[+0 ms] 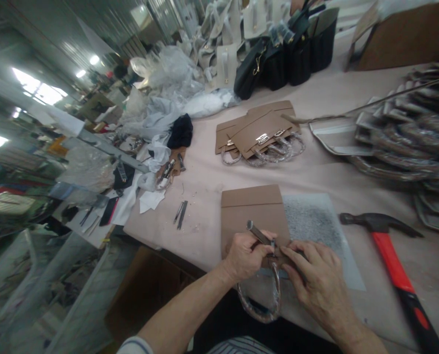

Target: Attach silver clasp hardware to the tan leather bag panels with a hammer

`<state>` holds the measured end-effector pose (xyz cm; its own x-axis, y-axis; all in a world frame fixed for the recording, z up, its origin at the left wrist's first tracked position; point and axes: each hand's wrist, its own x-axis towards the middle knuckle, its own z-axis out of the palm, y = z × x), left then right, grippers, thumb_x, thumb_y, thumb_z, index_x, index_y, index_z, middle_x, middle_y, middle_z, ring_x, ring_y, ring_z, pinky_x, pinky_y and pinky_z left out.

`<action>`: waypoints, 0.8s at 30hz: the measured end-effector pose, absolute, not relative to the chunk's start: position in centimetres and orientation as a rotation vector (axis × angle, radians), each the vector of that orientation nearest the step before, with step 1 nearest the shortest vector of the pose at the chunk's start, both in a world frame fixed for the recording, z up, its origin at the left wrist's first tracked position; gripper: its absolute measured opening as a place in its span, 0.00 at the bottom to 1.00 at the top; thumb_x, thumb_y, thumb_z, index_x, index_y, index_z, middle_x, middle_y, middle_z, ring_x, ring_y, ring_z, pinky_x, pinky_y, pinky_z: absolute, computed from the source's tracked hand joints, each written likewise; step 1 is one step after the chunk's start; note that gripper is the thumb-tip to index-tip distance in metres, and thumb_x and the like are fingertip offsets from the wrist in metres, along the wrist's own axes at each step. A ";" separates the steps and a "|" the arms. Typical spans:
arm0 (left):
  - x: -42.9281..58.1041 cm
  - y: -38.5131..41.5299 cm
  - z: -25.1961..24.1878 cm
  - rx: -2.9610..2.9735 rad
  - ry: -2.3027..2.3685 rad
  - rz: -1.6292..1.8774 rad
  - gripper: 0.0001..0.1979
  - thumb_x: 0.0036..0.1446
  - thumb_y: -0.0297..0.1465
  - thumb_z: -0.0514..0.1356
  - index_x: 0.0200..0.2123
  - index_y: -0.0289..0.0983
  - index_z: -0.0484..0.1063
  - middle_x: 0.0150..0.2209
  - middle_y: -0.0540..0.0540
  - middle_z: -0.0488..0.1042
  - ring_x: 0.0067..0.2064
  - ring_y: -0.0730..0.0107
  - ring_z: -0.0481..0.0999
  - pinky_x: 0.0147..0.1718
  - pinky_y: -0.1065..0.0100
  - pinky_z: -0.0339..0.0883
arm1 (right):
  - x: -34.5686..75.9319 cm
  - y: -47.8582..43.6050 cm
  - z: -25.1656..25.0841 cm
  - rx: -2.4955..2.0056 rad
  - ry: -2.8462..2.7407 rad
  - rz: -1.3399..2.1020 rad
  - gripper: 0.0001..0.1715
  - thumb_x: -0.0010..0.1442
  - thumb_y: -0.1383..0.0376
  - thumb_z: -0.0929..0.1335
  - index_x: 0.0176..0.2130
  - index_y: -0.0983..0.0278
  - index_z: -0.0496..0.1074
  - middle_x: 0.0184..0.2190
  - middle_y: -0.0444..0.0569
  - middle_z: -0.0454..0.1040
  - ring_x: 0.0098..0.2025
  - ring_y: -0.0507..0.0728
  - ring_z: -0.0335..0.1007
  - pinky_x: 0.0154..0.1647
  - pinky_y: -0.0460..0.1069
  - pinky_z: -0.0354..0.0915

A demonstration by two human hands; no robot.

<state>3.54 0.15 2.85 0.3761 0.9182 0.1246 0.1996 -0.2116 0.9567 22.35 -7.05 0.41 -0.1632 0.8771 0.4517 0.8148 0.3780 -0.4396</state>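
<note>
A brown leather bag flap [254, 211] lies on a grey pad [313, 221] at the near edge of the table. My left hand [247, 256] is closed around a thin metal punch tool [259, 234], its tip set at the flap's lower edge. My right hand [315, 278] presses its fingers down on the flap's edge right beside the tool tip. A plastic-wrapped curved handle [263, 300] hangs from the flap below both hands, over the table edge.
A red-handled hammer [392, 258] lies to the right. Finished brown flaps with handles [259, 135] are stacked mid-table. Wrapped handles on trays [407, 142] fill the right side. Black bags [285, 59] stand at the back. Small tools [181, 214] and cloths lie left.
</note>
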 end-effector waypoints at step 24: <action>3.4 0.4 2.6 1.378 1.056 0.873 0.08 0.55 0.30 0.68 0.39 0.34 0.80 0.43 0.41 0.84 0.44 0.63 0.84 0.46 0.65 0.79 | 22.3 -7.1 0.2 -1.440 -1.989 0.120 0.13 0.67 0.67 0.65 0.51 0.62 0.71 0.46 0.52 0.72 0.49 0.64 0.64 0.54 0.63 0.57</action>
